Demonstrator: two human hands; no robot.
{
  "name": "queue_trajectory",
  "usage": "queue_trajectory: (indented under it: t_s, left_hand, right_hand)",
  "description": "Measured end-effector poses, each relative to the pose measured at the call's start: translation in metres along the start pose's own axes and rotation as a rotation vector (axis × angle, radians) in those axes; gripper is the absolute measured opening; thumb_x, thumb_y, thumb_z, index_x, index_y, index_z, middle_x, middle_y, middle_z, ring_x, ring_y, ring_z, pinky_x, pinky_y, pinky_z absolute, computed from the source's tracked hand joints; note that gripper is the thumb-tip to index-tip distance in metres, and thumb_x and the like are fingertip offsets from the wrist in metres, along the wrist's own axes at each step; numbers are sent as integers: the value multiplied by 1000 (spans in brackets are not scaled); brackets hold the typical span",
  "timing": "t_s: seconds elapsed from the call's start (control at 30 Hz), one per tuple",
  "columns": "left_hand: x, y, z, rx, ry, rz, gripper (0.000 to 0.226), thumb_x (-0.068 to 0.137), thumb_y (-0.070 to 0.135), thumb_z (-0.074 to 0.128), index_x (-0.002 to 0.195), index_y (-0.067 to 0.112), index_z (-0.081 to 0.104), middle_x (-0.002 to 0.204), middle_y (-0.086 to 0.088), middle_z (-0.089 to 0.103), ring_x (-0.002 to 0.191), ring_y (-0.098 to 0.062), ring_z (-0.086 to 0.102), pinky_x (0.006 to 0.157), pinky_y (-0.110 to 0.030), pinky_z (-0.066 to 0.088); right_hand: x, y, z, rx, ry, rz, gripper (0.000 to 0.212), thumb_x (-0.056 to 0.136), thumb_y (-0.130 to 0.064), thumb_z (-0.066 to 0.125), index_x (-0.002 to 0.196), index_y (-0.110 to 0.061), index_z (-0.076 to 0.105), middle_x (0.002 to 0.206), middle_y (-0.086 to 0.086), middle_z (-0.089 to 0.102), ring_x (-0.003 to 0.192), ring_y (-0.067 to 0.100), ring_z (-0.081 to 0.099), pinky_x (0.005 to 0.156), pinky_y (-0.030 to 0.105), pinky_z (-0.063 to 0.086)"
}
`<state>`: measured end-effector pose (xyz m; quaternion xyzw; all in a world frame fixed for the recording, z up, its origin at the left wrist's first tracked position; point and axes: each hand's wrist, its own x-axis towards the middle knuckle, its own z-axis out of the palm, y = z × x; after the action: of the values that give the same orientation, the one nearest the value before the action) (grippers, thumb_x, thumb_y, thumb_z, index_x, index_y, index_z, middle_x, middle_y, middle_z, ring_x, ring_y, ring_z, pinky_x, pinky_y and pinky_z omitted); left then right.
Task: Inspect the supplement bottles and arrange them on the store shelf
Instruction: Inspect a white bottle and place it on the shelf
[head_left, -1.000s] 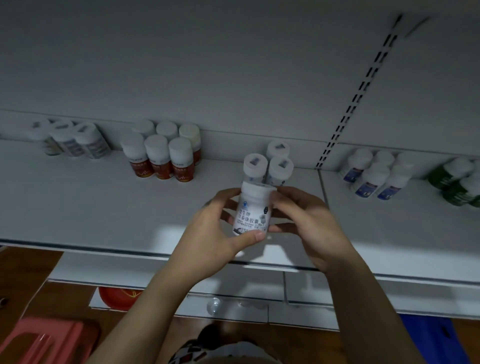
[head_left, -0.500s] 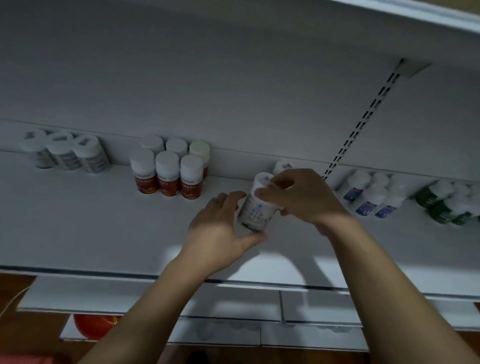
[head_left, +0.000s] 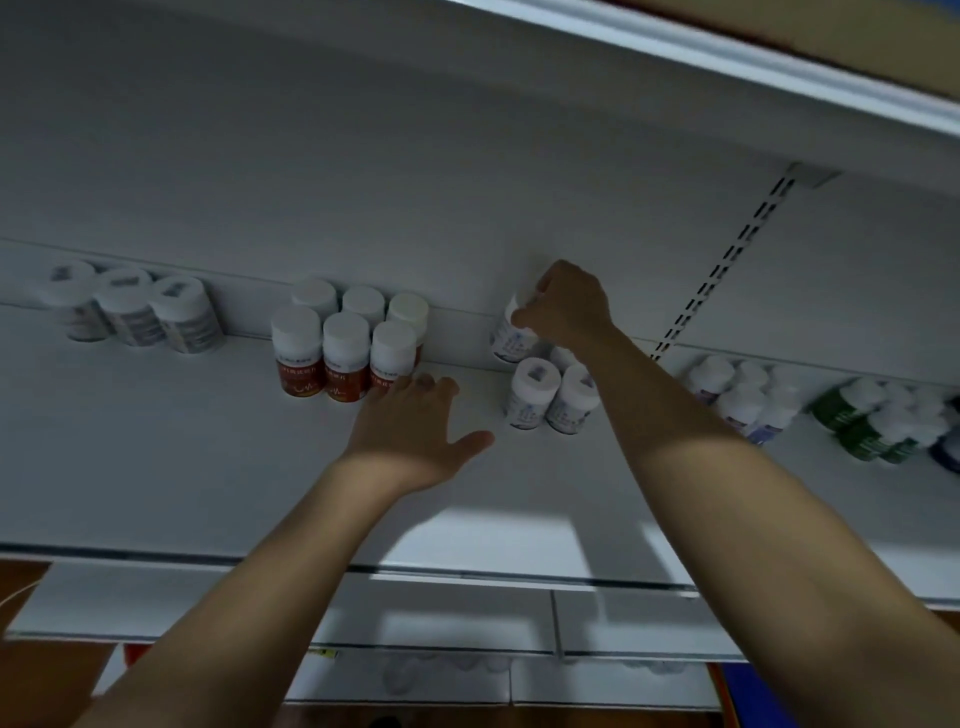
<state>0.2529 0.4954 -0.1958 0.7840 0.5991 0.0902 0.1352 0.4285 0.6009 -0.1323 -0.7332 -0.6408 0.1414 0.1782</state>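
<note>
Slotted metal upright (head_left: 727, 265) runs obliquely up the right part of the grey back panel (head_left: 363, 156) to a bracket (head_left: 810, 174) at its top edge. Brown surface (head_left: 831, 36), top right corner. Brown floor (head_left: 41, 675), lower left; a partly hidden red object (head_left: 136, 652) beside it. Blue surface (head_left: 852, 696), lower right.
</note>
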Motion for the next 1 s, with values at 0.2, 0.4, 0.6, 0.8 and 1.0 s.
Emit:
queue_trajectory:
  t_s: [0.2, 0.4, 0.6, 0.8, 1.0]
  left_hand:
    - [-4, -1, 3, -59, 1, 11, 75, 84, 75, 43, 141, 26, 38, 139, 2, 46, 132, -20, 37, 105, -36, 31]
    - [-4, 1, 4, -74, 22, 40, 77, 82, 77, 42, 142, 28, 37, 140, 4, 44, 134, -18, 35, 107, -35, 26]
    - [0, 6, 8, -56, 25, 63, 75, 83, 76, 43, 140, 28, 39, 137, 4, 47, 131, -19, 37, 105, -36, 29]
    - [6, 28, 12, -14, -1, 110, 70, 85, 73, 44, 139, 28, 39, 135, 5, 48, 127, -19, 39, 103, -36, 31]
    - [21, 78, 18, 76, 50, 203, 64, 88, 68, 45, 137, 28, 40, 137, 5, 48, 128, -19, 39, 99, -35, 28]
  right_hand:
    - [4, 8, 29, -263, -19, 108, 53, 81, -38, 72, 122, -10, 53, 123, 10, 60, 119, 31, 52, 98, 38, 38]
    - [5, 17, 48, -392, 34, 153, 48, 82, -45, 67, 116, -13, 57, 122, 9, 61, 118, 30, 49, 94, 38, 34]
    - [0, 18, 45, -352, 68, 166, 64, 81, -53, 67, 123, -7, 55, 128, 16, 52, 120, 34, 43, 94, 38, 36]
    - [-39, 49, 9, -125, 187, 44, 53, 83, -49, 67, 123, -17, 57, 131, 11, 49, 124, 32, 41, 100, 39, 33]
    - [-87, 124, -25, 46, 349, 42, 48, 77, -35, 77, 119, -16, 62, 127, 9, 55, 123, 31, 44, 100, 39, 34]
